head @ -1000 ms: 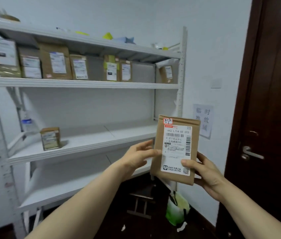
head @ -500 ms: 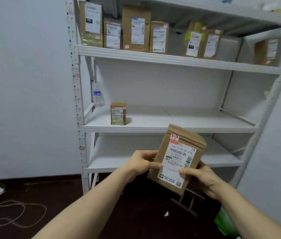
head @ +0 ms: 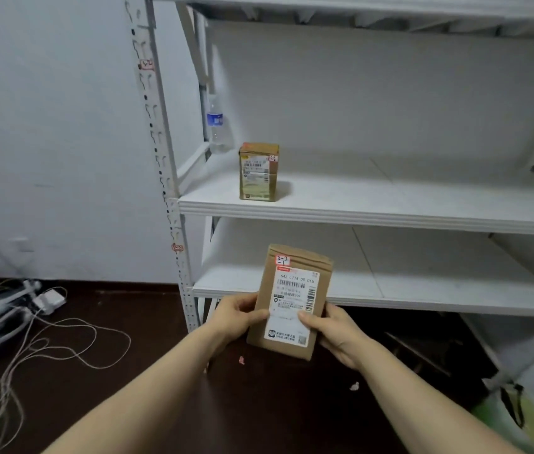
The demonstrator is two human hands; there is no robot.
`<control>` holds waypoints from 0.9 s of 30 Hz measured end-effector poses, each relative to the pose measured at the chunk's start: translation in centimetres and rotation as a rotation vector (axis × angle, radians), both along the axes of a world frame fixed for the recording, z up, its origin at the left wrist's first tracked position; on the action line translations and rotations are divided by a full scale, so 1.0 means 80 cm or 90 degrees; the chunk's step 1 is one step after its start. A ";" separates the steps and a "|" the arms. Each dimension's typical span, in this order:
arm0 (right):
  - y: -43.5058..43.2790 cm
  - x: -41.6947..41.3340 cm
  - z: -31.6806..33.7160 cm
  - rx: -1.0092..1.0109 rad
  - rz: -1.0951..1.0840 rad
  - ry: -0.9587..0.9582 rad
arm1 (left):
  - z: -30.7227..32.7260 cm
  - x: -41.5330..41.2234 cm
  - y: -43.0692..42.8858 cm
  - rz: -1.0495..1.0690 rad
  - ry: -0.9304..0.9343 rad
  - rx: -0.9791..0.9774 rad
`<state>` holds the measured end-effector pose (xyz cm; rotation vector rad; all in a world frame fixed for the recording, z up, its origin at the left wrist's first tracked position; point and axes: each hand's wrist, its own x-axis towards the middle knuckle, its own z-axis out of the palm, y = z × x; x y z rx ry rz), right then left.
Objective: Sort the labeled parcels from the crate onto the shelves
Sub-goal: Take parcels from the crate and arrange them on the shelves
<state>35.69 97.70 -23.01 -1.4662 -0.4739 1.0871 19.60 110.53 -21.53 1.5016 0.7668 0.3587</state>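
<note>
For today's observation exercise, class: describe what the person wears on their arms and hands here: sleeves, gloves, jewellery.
Nothing worn shows. The left hand and right hand are bare: no gloves, no rings on the fingers in view. The left forearm and right forearm are bare to the picture's lower edge, without sleeves, watch, bracelet or markings.

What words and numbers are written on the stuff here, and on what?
"3-3 -1": handwritten tag on the parcel.
"642 L714 00 015": the parcel's shipping label.
Too blurred to read: the label's smaller print, the label on the small box, the shelf post tags, the label on the bottle.
</note>
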 end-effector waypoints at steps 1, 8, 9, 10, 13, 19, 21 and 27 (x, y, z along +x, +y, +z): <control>0.017 0.016 -0.008 -0.005 0.007 0.004 | -0.006 0.014 0.014 0.005 0.004 -0.007; 0.111 0.097 -0.042 -0.070 0.078 -0.061 | -0.040 0.082 0.084 0.065 0.050 0.001; 0.124 0.102 -0.047 -0.081 0.089 -0.080 | -0.045 0.087 0.092 0.079 0.063 0.013; 0.136 0.104 -0.053 -0.090 0.100 -0.093 | -0.052 0.090 0.098 0.093 0.078 0.021; 0.175 0.102 -0.072 -0.120 0.135 -0.083 | -0.078 0.094 0.121 0.153 0.129 0.080; 0.266 0.095 -0.133 -0.145 0.140 -0.069 | -0.137 0.096 0.192 0.245 0.172 0.128; 0.303 0.094 -0.162 -0.143 0.140 -0.125 | -0.163 0.100 0.221 0.254 0.177 0.131; 0.410 0.091 -0.232 -0.107 0.106 -0.243 | -0.240 0.117 0.317 0.310 0.193 0.161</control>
